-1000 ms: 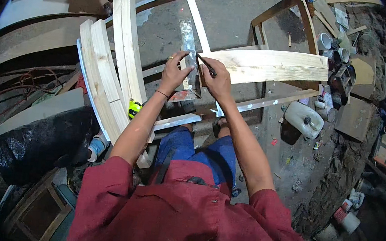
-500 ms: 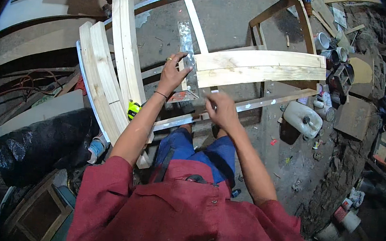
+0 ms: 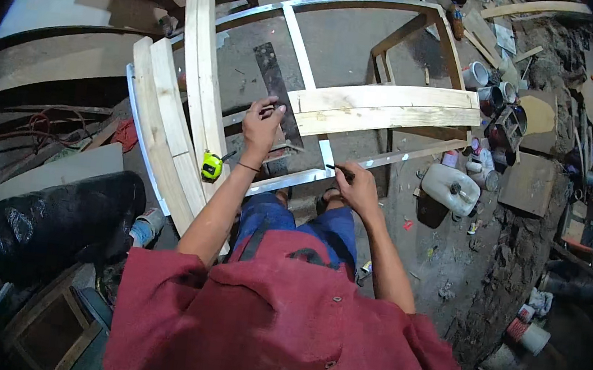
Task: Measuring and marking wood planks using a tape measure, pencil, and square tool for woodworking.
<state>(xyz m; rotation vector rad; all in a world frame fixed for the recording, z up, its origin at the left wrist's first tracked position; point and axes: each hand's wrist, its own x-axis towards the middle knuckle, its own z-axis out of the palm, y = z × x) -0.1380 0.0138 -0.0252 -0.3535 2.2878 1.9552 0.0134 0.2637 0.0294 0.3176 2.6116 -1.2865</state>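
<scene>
Two pale planks (image 3: 391, 110) lie side by side across the wooden frame (image 3: 395, 157). At their left end is a carpenter's square (image 3: 273, 74), its long dark blade slanting over the gap in the frame. My left hand (image 3: 260, 129) grips the square near its middle, thumb and fingers closed about the edge. Its lower part is partly hidden behind that hand. To the right, a slim dark pencil or marker (image 3: 345, 172) sticks out from the fingertips of my right hand (image 3: 361, 192), just above the frame's near rail. A yellow-green tape measure (image 3: 212, 167) rests left of my left forearm.
More long pale planks (image 3: 203, 74) are laid at the left. A black plastic-wrapped bundle (image 3: 61, 222) sits on the lower left. Right of the frame stand a white jerrycan (image 3: 450, 189), several paint tins (image 3: 490, 99) and a crate (image 3: 506, 127). Scraps litter the floor.
The square's blade has tilted and now looks dark, slightly off the plank end. My right hand has moved right and down, away from the planks' corner. The view has shifted a little.
</scene>
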